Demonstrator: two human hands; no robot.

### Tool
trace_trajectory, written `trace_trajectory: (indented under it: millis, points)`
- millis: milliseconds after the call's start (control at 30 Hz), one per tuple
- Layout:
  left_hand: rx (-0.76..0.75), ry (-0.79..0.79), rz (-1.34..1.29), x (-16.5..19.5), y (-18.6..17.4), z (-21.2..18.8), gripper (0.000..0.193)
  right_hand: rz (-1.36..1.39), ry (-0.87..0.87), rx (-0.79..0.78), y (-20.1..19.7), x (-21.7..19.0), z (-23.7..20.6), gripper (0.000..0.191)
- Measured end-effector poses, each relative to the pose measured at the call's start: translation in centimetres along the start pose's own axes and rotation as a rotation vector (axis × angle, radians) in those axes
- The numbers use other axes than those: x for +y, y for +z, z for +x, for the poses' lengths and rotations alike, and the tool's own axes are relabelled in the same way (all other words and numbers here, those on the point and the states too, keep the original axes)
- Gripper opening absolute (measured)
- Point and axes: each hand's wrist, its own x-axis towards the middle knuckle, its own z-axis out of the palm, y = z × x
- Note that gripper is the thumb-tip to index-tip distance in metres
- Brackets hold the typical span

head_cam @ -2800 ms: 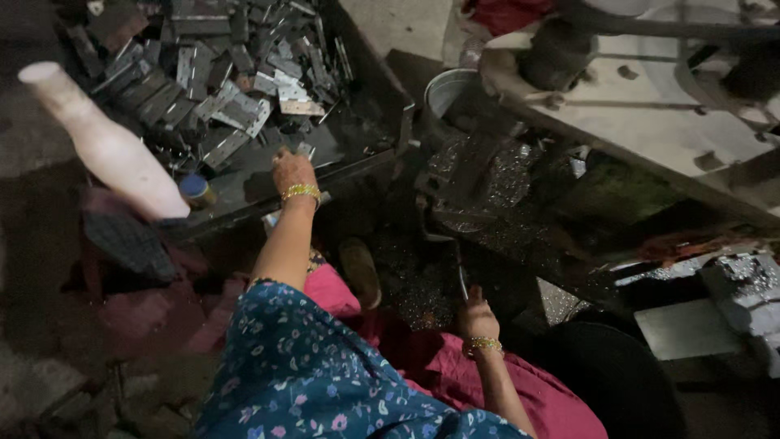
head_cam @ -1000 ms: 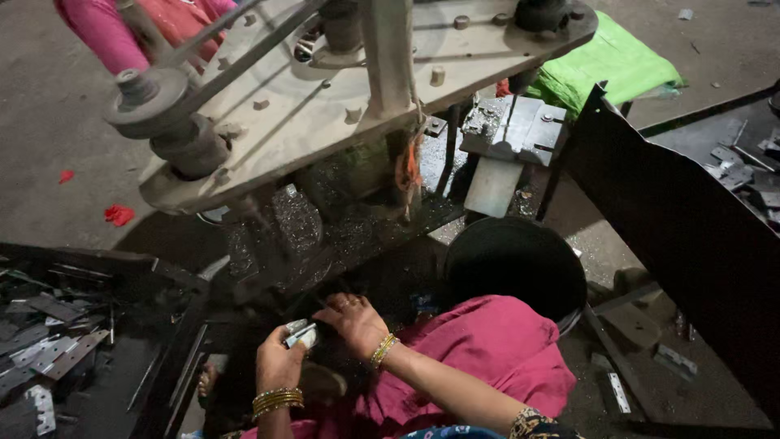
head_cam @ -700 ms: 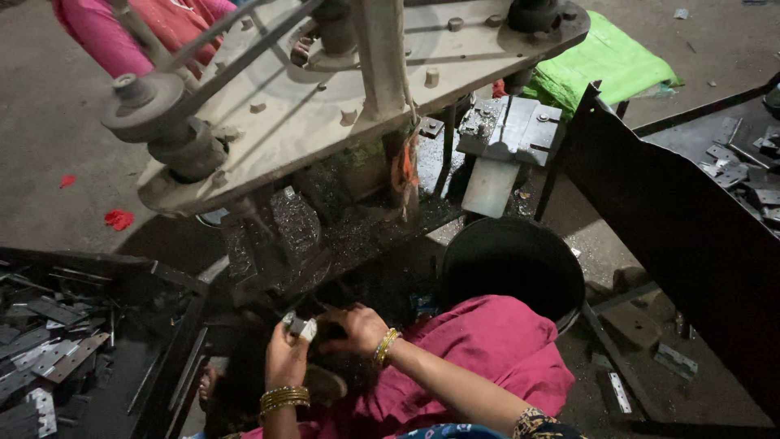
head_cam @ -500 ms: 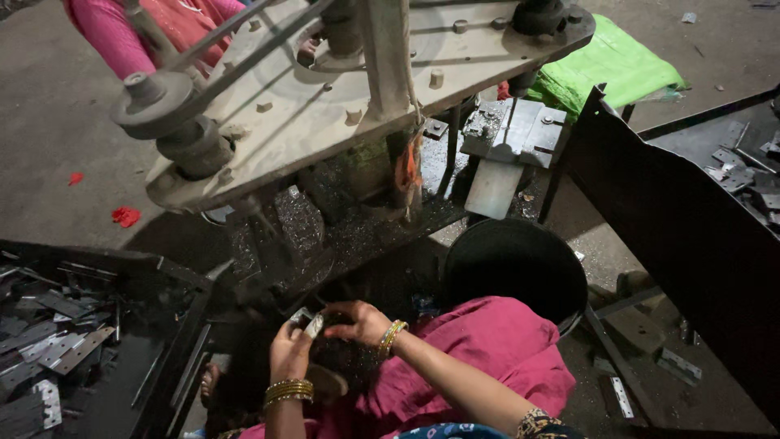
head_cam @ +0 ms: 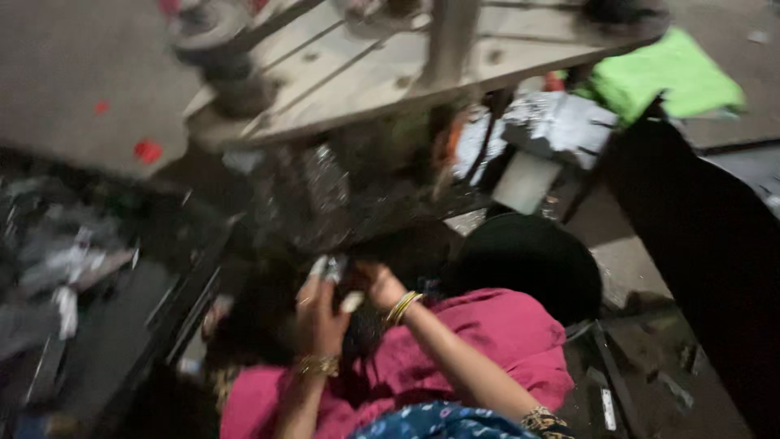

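The view is blurred by motion. My left hand (head_cam: 319,315), with a gold bangle at the wrist, is raised in front of me and holds a small stack of shiny metal pieces (head_cam: 328,266) at its fingertips. My right hand (head_cam: 379,285), also bangled, sits just right of it with its fingers by the same stack; its grip is too blurred to read. Both hands are low under the edge of a grey metal machine table (head_cam: 382,77). Pink cloth (head_cam: 496,349) covers my lap below them.
A dark tray of metal scraps (head_cam: 65,268) lies at the left. A black round container (head_cam: 532,260) stands right of my hands. A dark upright panel (head_cam: 707,244) lines the right side, with green cloth (head_cam: 666,77) and a shiny metal stack (head_cam: 561,122) beyond it.
The view swung from the scrap tray to the machine. My left hand came back holding metal pieces and my right hand joined it. The hands have since edged up towards the machine.
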Motion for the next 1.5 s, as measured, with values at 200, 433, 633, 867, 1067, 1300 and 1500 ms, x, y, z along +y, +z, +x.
trace_trajectory:
  millis: [200, 433, 633, 867, 1067, 1300, 1500]
  points:
    - [-0.134, -0.13, -0.017, 1.2, 0.7, 0.5, 0.042, -0.485, 0.214, -0.001, -2.0, -0.7, -0.1, 0.032]
    - [0.031, -0.291, -0.019, -6.2, 0.6, 9.1, 0.025, -0.653, -0.3, -0.001, -1.6, 0.4, -1.4, 0.065]
    - [-0.368, -0.287, 0.336, -8.5, 4.9, 12.8, 0.03, -1.316, -0.094, -0.043, -2.6, 0.3, -2.0, 0.064]
    - [-0.11, -0.195, 0.559, -10.1, 6.4, 13.0, 0.045, -1.514, 0.112, -0.135, -1.4, -1.1, -1.7, 0.063]
    - [-0.376, -0.323, 0.709, -10.1, 7.4, 16.7, 0.039, -1.622, -0.079, -0.133, -2.6, 0.6, -2.0, 0.065]
    - [-0.194, -0.295, 0.566, -10.6, 7.5, 15.6, 0.06, -1.803, 0.073, -0.297, -2.3, 2.5, -3.8, 0.064]
    - [-0.309, -0.308, 0.624, -10.7, 7.2, 15.9, 0.047, -1.759, -0.055, -0.237, -1.5, 0.1, -2.5, 0.037]
